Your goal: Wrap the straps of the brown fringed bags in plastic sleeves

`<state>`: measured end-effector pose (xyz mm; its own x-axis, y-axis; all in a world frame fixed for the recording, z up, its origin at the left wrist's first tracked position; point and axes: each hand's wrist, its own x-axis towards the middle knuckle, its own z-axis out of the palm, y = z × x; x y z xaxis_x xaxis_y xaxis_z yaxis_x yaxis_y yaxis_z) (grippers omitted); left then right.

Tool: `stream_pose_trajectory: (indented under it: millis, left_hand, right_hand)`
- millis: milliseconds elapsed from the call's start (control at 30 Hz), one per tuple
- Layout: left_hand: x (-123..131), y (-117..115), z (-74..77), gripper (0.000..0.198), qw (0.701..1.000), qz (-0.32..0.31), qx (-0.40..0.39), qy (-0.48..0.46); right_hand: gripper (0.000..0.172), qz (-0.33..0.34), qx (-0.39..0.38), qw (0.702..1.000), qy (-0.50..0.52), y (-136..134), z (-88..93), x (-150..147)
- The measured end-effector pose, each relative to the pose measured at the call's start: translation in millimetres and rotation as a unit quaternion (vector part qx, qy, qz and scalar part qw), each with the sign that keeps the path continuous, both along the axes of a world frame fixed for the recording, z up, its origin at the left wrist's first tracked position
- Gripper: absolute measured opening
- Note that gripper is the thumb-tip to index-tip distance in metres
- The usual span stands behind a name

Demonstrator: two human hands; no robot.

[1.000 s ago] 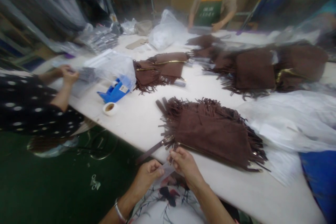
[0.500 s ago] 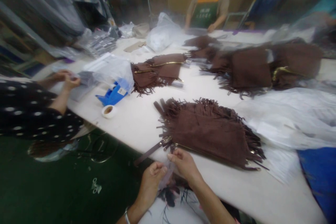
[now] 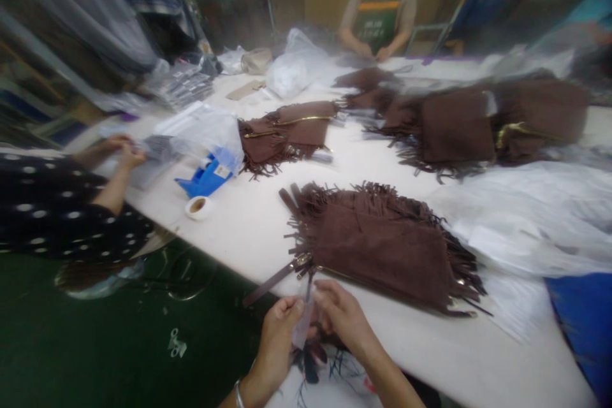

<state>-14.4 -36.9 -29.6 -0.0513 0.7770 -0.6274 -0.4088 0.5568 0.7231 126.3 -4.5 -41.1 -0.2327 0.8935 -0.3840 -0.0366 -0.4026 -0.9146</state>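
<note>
A dark brown fringed bag (image 3: pixel 377 248) lies flat on the table in front of me, its gold zipper along the near edge. From its near left corner a thin strip runs down to a narrow, see-through plastic sleeve (image 3: pixel 303 326) between my hands. My left hand (image 3: pixel 276 339) pinches the sleeve's left side between thumb and fingers. On the other side, my right hand (image 3: pixel 342 315) has its fingertips closed at the sleeve's upper right edge; blur hides the exact grip. A brown strap (image 3: pixel 270 284) of the bag hangs over the table edge beside my left hand.
A blue tape dispenser (image 3: pixel 206 175) and a white tape roll (image 3: pixel 197 206) sit left on the white table (image 3: pixel 243 229). More brown bags (image 3: pixel 456 124) lie behind, with plastic bags (image 3: pixel 535 217) at right. A co-worker in polka dots (image 3: pixel 57 204) works at left; another in a green apron (image 3: pixel 377 22) stands opposite.
My right hand has shifted slightly down and right from the bag's corner, so more of the strip and sleeve shows. My left hand stays on the sleeve. The opposite co-worker's hands have come together.
</note>
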Motion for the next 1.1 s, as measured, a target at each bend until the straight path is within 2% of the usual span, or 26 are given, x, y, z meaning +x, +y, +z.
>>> stream_pose_trajectory:
  millis: [100, 233, 367, 500, 600, 767, 900, 1100]
  left_hand:
    - [3, 3, 3.1, 0.038, 0.999, 0.009, 0.012, -0.035]
    - [5, 9, 7.7, 0.036, 0.998, 0.020, 0.029, -0.061]
    - [3, 16, 6.4, 0.041, 0.999, 0.018, 0.043, -0.013]
    - [2, 25, 1.0, 0.045, 0.998, 0.018, 0.061, 0.028]
    - [2, 33, -2.9, 0.042, 0.994, 0.023, 0.081, 0.070]
    - [1, 47, -6.3, 0.033, 0.983, -0.022, 0.120, 0.134]
    - [3, 56, -4.5, 0.027, 0.971, -0.034, 0.155, 0.177]
    - [15, 61, 2.5, 0.022, 0.968, -0.042, 0.165, 0.182]
  right_hand:
    - [0.037, -0.020, 0.000, 0.999, -0.026, -2, -0.6, -1]
    - [0.027, -0.019, 0.030, 0.995, -0.095, 2, 11.0, -4]
    - [0.025, -0.034, 0.087, 0.981, -0.173, 4, 21.9, -6]
    - [0.026, -0.048, 0.098, 0.972, -0.210, 5, 24.2, -9]
    - [0.025, -0.057, 0.095, 0.970, -0.217, 5, 24.1, -12]
    - [0.024, -0.090, 0.099, 0.959, -0.249, 7, 19.0, -19]
    - [0.028, -0.119, 0.103, 0.954, -0.255, 10, 11.2, -21]
    - [0.034, -0.150, 0.117, 0.957, -0.221, 8, 3.3, -12]
